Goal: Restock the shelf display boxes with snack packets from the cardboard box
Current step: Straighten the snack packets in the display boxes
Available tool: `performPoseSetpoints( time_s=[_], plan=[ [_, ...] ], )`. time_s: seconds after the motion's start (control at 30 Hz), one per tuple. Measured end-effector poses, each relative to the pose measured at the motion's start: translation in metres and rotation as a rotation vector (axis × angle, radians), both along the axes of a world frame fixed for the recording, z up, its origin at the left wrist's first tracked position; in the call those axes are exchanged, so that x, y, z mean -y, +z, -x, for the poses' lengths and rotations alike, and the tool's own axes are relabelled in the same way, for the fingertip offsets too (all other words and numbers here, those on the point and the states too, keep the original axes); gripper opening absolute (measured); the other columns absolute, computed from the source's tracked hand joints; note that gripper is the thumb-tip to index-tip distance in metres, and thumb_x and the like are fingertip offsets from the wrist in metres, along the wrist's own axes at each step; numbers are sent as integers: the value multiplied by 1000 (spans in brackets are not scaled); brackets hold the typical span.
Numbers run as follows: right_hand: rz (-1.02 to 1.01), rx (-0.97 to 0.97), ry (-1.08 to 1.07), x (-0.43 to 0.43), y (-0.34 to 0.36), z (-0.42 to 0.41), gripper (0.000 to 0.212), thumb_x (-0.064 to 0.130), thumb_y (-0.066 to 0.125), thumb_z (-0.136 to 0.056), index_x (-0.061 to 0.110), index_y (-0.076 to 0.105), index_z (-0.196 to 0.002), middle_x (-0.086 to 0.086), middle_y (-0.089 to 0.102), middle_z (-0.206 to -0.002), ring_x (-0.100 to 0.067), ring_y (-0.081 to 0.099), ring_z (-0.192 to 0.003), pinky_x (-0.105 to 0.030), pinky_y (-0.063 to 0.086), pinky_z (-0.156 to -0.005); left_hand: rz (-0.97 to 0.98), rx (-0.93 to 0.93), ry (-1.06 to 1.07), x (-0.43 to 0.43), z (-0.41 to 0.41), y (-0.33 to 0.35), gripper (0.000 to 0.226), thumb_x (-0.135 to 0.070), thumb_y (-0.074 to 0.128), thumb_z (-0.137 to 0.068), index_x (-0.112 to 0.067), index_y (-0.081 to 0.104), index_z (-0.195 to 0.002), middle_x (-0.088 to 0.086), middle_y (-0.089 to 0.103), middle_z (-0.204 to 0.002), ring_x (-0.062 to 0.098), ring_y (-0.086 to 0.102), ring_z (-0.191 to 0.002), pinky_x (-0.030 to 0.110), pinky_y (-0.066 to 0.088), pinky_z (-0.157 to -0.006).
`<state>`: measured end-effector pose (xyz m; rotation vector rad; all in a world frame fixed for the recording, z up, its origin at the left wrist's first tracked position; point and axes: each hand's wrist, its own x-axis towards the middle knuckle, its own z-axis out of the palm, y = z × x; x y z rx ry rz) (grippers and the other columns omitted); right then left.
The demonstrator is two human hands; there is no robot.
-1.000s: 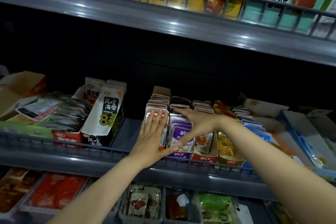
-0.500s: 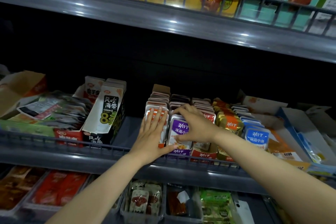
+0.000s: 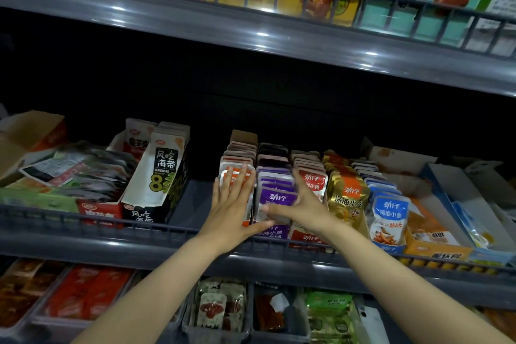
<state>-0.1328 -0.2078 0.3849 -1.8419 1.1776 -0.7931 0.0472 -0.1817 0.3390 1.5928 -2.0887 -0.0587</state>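
Grey metal formed the middle shelf (image 3: 83, 243), where five rows of snack packets stood side by side at the centre of the frame: orange packets (image 3: 240, 154), purple packets (image 3: 276, 198), red packets (image 3: 314, 183), gold packets (image 3: 346, 195) and blue packets (image 3: 391, 211), left to right. Two hands reached in. The left hand (image 3: 231, 204) lay flat on the front orange packet, fingers (image 3: 237, 181) straight. The right hand (image 3: 304, 207) gripped the purple packets, thumb across the front one, fingers along the row's right side.
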Motion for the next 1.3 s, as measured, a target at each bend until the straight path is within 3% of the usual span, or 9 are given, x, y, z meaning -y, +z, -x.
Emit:
performPoseSetpoints(
  time_s=[0.07,0.17,0.27,0.37,0.63,0.83,0.93,1.07,1.3],
  plan=[
    [-16,13,32,2,1,-4,88,14,77,-75,33,19,-138,18,56,-106,8,57,-92,-10,49,-80,-1,-11,-5,0,2,0,106,-73,42,-78,-27,-27,-145,-9,-37,-150,12,-41,-134,39,-24,-112],
    [-22,3,22,2,1,-1,113,21,80,-71,27,-2,-149,10,51,-129,7,53,-99,-6,45,-80,-2,-19,8,-1,2,1,106,-69,46,-81,-26,-26,-145,-9,-35,-151,11,-41,-134,39,-24,-112],
    [109,-143,24,0,1,6,124,48,82,-61,38,-5,-149,3,16,-158,-12,30,-139,-35,34,-112,4,-19,5,0,0,2,107,-79,35,-75,-26,-27,-144,-13,-40,-146,9,-43,-132,37,-26,-112],
    [285,-422,70,3,7,12,109,48,76,-70,35,4,-150,9,-3,-159,-10,-3,-146,-42,14,-119,21,-12,3,1,-3,1,108,-87,20,-66,-28,-31,-140,-17,-44,-141,6,-43,-131,32,-30,-108],
    [292,-452,88,5,18,19,97,42,73,-76,34,11,-150,10,4,-159,-8,4,-145,-35,23,-117,63,-35,-6,-9,-7,0,104,-74,39,-77,-28,-26,-142,-13,-33,-150,4,-38,-134,26,-29,-107],
    [337,-510,94,7,21,18,88,41,70,-81,34,15,-150,8,7,-159,-13,8,-146,-36,28,-115,-13,-281,98,-10,-18,7,102,-44,65,-83,-34,-15,-146,-14,-24,-154,11,-18,-144,47,9,-118],
    [323,-492,98,5,20,19,93,47,72,-77,37,14,-149,11,4,-159,-12,7,-145,-40,25,-116,-66,-205,73,-2,-28,15,99,-35,71,-81,-40,-2,-148,-15,-15,-156,15,-4,-146,52,28,-113],
    [253,-434,113,-1,22,23,94,50,71,-75,39,14,-149,14,3,-158,-13,8,-146,-44,30,-114,-41,-106,105,7,-33,22,99,-37,72,-80,-34,3,-150,-5,-6,-159,17,1,-146,48,22,-116],
    [196,-343,-9,-11,47,51,92,60,62,-68,42,16,-146,11,9,-158,-14,15,-144,-35,25,-111,25,-201,98,-5,-29,38,81,-48,56,-88,-30,8,-151,-4,0,-159,16,-1,-146,43,14,-119]
  ],
)
